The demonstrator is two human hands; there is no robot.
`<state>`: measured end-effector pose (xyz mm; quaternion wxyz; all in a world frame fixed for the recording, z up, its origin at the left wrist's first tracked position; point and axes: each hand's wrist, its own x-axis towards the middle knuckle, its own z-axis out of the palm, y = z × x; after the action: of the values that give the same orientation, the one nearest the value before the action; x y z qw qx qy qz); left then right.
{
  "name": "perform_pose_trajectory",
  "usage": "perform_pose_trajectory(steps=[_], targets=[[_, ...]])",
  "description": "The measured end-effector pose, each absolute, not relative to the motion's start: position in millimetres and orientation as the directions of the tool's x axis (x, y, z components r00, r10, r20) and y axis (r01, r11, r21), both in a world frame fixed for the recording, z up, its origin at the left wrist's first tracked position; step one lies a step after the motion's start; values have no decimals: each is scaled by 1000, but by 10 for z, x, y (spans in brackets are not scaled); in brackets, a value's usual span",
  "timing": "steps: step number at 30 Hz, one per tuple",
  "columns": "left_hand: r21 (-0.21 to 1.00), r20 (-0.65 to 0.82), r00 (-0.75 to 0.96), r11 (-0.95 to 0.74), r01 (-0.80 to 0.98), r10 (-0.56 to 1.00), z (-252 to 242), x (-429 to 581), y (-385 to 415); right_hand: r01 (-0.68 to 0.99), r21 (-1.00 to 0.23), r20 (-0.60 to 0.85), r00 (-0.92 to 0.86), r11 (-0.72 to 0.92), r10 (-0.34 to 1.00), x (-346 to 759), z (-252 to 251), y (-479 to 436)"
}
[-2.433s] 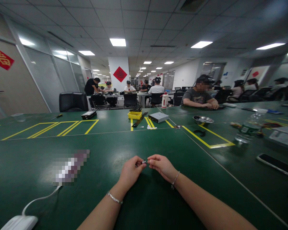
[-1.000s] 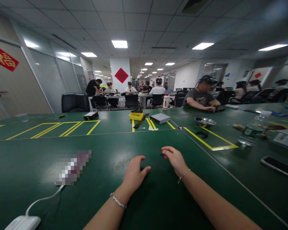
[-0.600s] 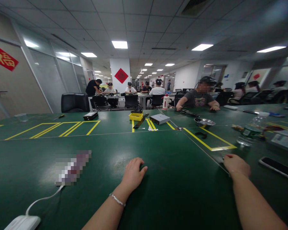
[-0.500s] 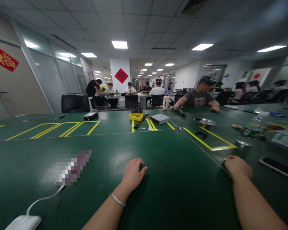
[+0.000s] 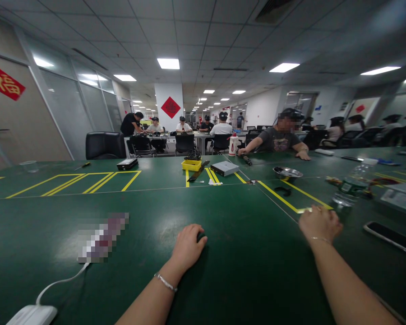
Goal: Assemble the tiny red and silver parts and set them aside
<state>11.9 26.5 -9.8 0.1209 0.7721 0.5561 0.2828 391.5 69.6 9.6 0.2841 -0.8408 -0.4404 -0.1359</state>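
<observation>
My left hand (image 5: 188, 243) rests on the green table, palm down, thumb apart from the bent fingers. A dark patch shows between thumb and forefinger; whether it is shadow or an object I cannot tell. My right hand (image 5: 320, 223) is closed over the table beside the near corner of a yellow tape outline (image 5: 299, 211). Its curled fingers hide whatever may be in them. Beyond it stands a clear water bottle (image 5: 353, 187). A black phone (image 5: 392, 238) lies to its right.
A blurred-out object on a white cable (image 5: 62, 280) lies left. Farther back are a yellow tray (image 5: 191, 166), a grey metal box (image 5: 225, 168), a metal bowl (image 5: 287, 173) and a black curved piece (image 5: 283, 191). A person (image 5: 277, 137) sits opposite, one hand at a dark tool (image 5: 246, 159).
My right hand has moved left and slightly forward, and turned. A small dark thing showed at its fingertips before and is now out of sight. My left hand has stayed put.
</observation>
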Motion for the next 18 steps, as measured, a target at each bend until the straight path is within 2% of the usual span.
perform_pose_trajectory(steps=[2,5,8,11,15,18], targets=[[500,290,226,-348,793,930,-90,117,267,945,-246,522,317,-216,792,3592,182,745],[495,269,230,-339,800,935,-87,112,270,986,-151,476,15,64,879,3043,193,793],[486,260,235,-337,806,936,-94,114,266,949,-115,369,-234,294,899,2476,110,713],[469,244,258,-346,812,935,-107,127,255,848,-162,171,-479,504,861,2029,30,519],[432,199,325,-380,818,925,-120,139,239,770,-228,-2,-612,596,791,1826,2,363],[427,182,349,-394,814,919,-112,134,232,807,-196,28,-564,558,825,2005,39,452]])
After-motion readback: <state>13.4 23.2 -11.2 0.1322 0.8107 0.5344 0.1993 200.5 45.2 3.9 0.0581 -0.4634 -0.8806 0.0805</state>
